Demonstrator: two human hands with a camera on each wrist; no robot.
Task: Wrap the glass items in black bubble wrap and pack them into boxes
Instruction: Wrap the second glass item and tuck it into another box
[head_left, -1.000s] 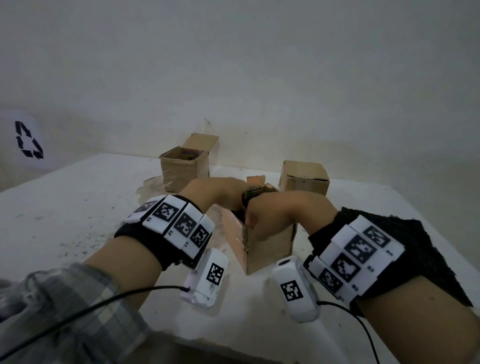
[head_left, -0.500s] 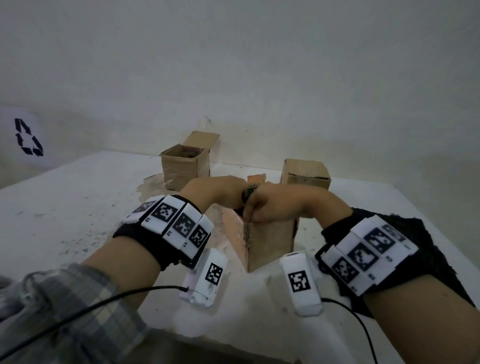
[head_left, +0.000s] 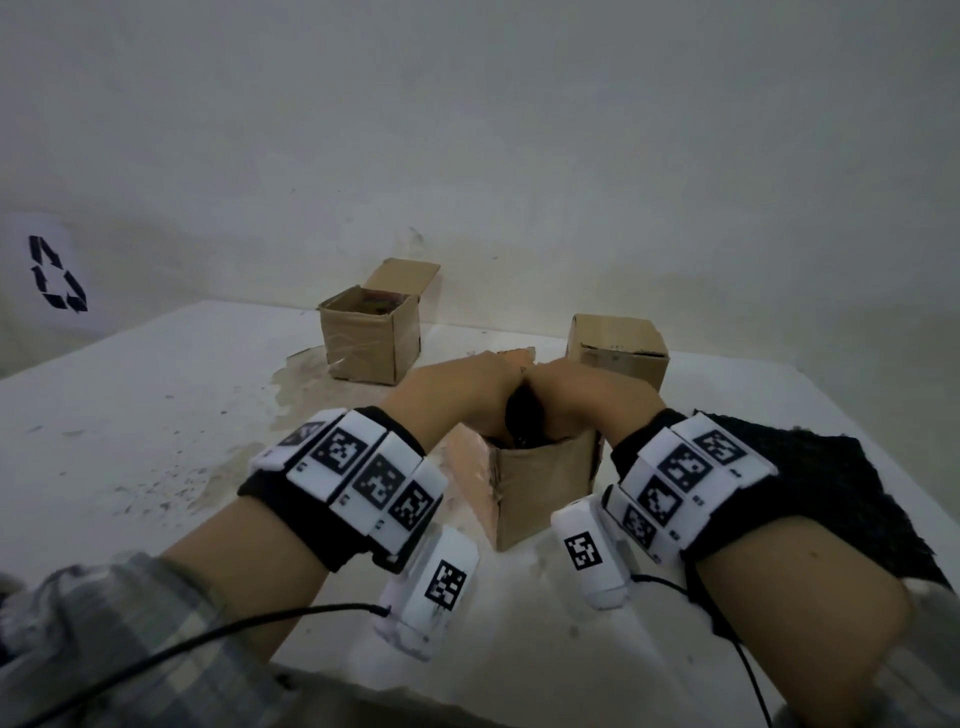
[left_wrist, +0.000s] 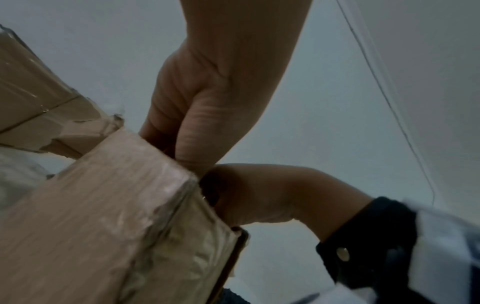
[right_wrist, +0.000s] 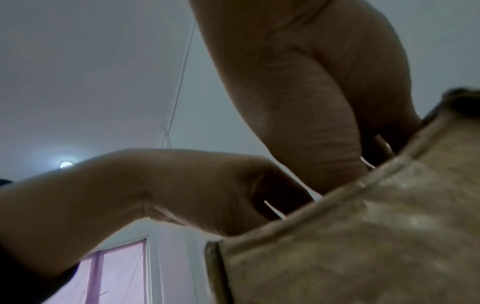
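A small open cardboard box (head_left: 545, 483) stands mid-table in the head view. My left hand (head_left: 491, 395) and right hand (head_left: 558, 400) meet over its mouth. Between them they grip a dark bundle wrapped in black bubble wrap (head_left: 523, 415), its lower part inside the box. In the left wrist view, the left hand's fingers (left_wrist: 166, 131) curl down over the box rim (left_wrist: 145, 144). The right wrist view shows the right hand (right_wrist: 363, 133) reaching into the same box (right_wrist: 363, 236). The fingertips and the glass inside the wrap are hidden.
An open box (head_left: 371, 338) with its flap raised stands at the back left, and a closed box (head_left: 618, 348) at the back right. A loose black bubble wrap sheet (head_left: 841, 488) lies under my right forearm. The white table (head_left: 130, 415) ends just below my wrists.
Both hands have sunk lower with the bundle, which now sits deeper in the box. The patterned item seen between the hands earlier no longer shows.
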